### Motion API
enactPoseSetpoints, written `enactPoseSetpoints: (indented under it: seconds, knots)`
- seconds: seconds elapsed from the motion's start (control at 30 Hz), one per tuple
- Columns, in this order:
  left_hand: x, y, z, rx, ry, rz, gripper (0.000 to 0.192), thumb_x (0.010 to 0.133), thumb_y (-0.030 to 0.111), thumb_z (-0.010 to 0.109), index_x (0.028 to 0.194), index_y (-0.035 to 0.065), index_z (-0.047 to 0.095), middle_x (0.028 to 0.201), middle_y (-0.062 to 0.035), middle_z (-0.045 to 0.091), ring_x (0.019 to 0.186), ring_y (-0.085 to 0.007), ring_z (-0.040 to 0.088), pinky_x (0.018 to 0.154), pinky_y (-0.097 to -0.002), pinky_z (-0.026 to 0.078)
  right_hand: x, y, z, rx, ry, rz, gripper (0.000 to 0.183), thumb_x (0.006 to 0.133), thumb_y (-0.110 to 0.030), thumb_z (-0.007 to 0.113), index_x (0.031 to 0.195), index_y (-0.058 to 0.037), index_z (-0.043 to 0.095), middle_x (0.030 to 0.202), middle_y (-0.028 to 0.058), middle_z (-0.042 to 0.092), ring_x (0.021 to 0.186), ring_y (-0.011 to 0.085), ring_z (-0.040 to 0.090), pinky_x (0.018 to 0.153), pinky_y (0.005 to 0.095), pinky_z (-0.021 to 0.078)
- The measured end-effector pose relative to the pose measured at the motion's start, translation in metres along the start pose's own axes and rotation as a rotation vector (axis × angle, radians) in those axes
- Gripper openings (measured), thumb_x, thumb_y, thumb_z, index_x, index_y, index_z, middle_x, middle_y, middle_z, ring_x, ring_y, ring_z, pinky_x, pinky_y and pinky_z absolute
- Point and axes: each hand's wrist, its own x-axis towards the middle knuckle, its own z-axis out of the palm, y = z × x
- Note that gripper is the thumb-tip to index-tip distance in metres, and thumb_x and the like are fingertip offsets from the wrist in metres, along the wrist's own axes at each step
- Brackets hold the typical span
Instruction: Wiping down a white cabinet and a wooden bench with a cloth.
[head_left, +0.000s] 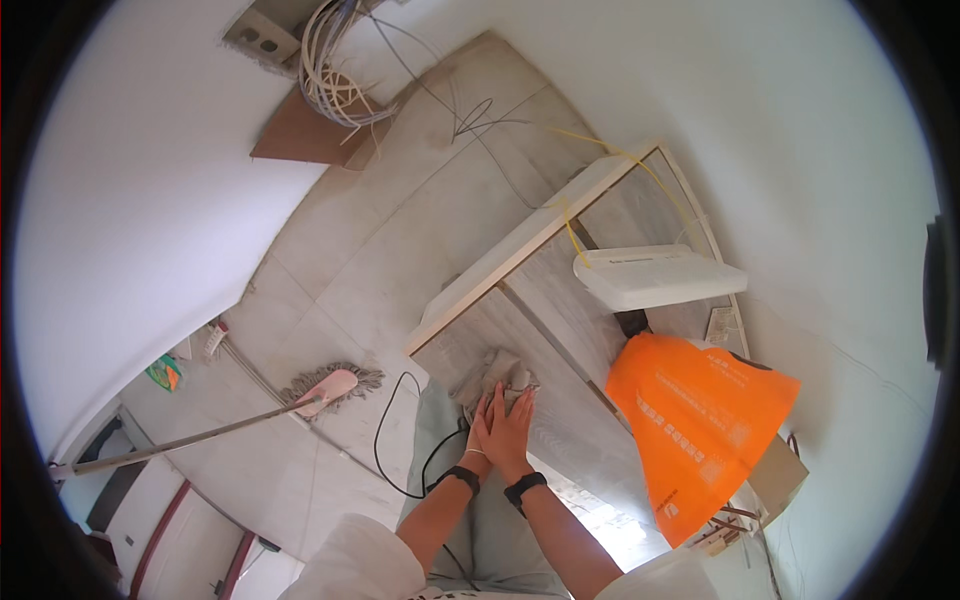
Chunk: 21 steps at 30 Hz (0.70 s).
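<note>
A crumpled grey-beige cloth (495, 375) lies on the wood-grain panel of a low cabinet (559, 360). My right hand (510, 427) presses on the cloth, its fingers spread over the near edge. Beside it, touching and partly overlapped by it, my left hand (482, 431) also reaches the cloth; its fingertips are partly hidden. Dark bands circle both wrists. To the right, an orange printed bag (705, 420) covers part of the cabinet, and a white router-like box (664, 277) with a yellow cable rests above it.
A pink-headed mop (330, 390) lies on the tiled floor at left. Black cable (377, 442) loops near my legs. Bundled wires (326, 82) hang from a wall box at top left, over a brown cardboard piece (300, 131). A cardboard box (780, 480) stands behind the bag.
</note>
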Motion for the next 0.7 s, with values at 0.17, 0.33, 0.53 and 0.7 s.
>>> enactPoseSetpoints:
  seconds: [0.17,0.33,0.53,0.7]
  knots:
    - [0.035,0.016,0.001,1.457,-0.075,0.153,0.056,0.083,0.029,0.041,0.137,0.0193,0.029,0.143,-0.0094,0.024,0.133,-0.0261,0.02,0.104,-0.0501,0.018,0.037,0.011,-0.037,0.146,0.215,0.095,0.063,0.082,-0.027,0.053,0.137,-0.01,0.027,0.135,0.0306,0.021,0.127,0.0419,0.021,0.103,0.0508,0.0176]
    - [0.084,0.094,0.004,1.121,-0.348,-0.052,0.068,0.067,0.014,0.065,0.129,0.0182,0.039,0.127,-0.0164,0.04,0.118,-0.0323,0.037,0.095,-0.0446,0.033,0.057,0.044,-0.075,0.777,0.484,0.355,0.067,0.077,-0.018,0.061,0.133,-0.004,0.027,0.13,0.0244,0.031,0.118,0.036,0.035,0.098,0.0429,0.0296]
    - [0.11,0.106,-0.039,0.954,0.027,0.359,0.06,0.062,0.013,0.071,0.117,0.0074,0.047,0.116,-0.0156,0.048,0.108,-0.0346,0.045,0.09,-0.0421,0.038,0.055,0.098,-0.038,0.573,0.499,0.464,0.057,0.068,-0.014,0.069,0.117,-0.0008,0.043,0.114,0.0193,0.047,0.104,0.0338,0.046,0.09,0.038,0.0372]
    - [0.11,0.085,-0.047,0.866,0.055,0.046,0.04,0.064,0.013,0.07,0.101,0.0036,0.055,0.105,-0.0134,0.053,0.101,-0.034,0.048,0.088,-0.042,0.038,0.052,0.099,-0.058,0.695,0.32,0.451,0.025,0.067,-0.006,0.065,0.091,-0.0017,0.057,0.087,0.0131,0.058,0.083,0.0271,0.056,0.075,0.0325,0.0432]
